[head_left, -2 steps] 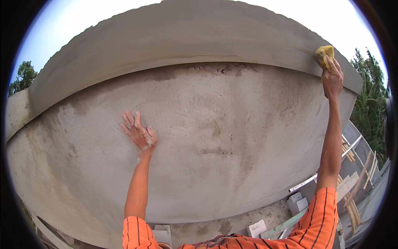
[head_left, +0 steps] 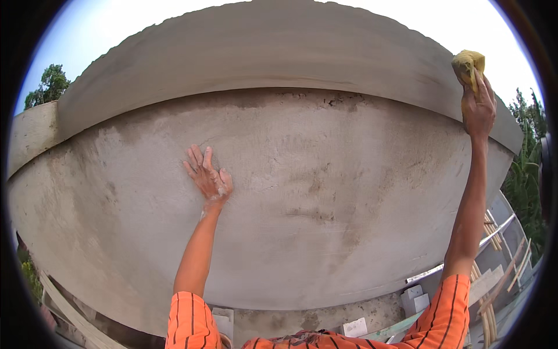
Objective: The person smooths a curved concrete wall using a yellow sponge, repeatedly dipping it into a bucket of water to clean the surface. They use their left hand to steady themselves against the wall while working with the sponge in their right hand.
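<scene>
My left hand lies flat on the grey plastered wall, fingers spread, with pale plaster smears on its skin and wrist. Up at the right, my right hand grips a yellow sponge, whose side is stained grey. The sponge is at the upper edge of a smooth grey band that juts out above the wall. The palm side of my right grip is partly hidden.
White blocks sit at the wall's foot, along with another pale block. Bamboo poles and boards lean at the lower right. A long plank runs at the lower left. Trees stand beyond the right end.
My right hand has carried the sponge up to the band's upper edge. The whole view has shifted a little; my left hand stays against the wall.
</scene>
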Tool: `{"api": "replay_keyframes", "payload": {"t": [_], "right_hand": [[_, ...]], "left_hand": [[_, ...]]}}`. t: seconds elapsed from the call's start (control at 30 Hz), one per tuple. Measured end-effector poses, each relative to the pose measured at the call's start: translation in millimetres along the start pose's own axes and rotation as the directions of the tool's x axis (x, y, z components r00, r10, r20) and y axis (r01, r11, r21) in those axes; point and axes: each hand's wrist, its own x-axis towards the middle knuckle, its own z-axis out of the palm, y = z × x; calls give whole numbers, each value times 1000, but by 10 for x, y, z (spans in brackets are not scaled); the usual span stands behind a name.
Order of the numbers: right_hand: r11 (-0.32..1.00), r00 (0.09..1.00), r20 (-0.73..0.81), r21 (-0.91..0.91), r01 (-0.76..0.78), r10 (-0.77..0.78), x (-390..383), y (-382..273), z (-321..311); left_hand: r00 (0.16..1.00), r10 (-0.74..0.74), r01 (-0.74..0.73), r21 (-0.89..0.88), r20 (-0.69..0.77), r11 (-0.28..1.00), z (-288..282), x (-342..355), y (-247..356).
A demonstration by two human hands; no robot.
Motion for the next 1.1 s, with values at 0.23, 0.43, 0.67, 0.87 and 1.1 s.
{"api": "replay_keyframes", "payload": {"t": [0.23,0.43,0.67,0.87,1.1], "right_hand": [[567,833,-251,633,527,-494,652,-3749,-201],[634,674,15,355,687,-739,838,-5154,-316],[843,786,351,387,373,-509,891,-3466,-41],[988,951,283,-120,-96,127,302,-1189,165],[929,891,279,-10,-370,358,121,-1850,140]], "left_hand": [[989,-147,147,-1,21,989,-25,10,166],[989,-148,149,-12,8,989,-19,27,184],[986,-165,165,-17,23,986,0,-9,165],[989,-146,146,12,18,989,-75,16,88],[990,-132,133,-21,53,991,-36,13,108]]}}
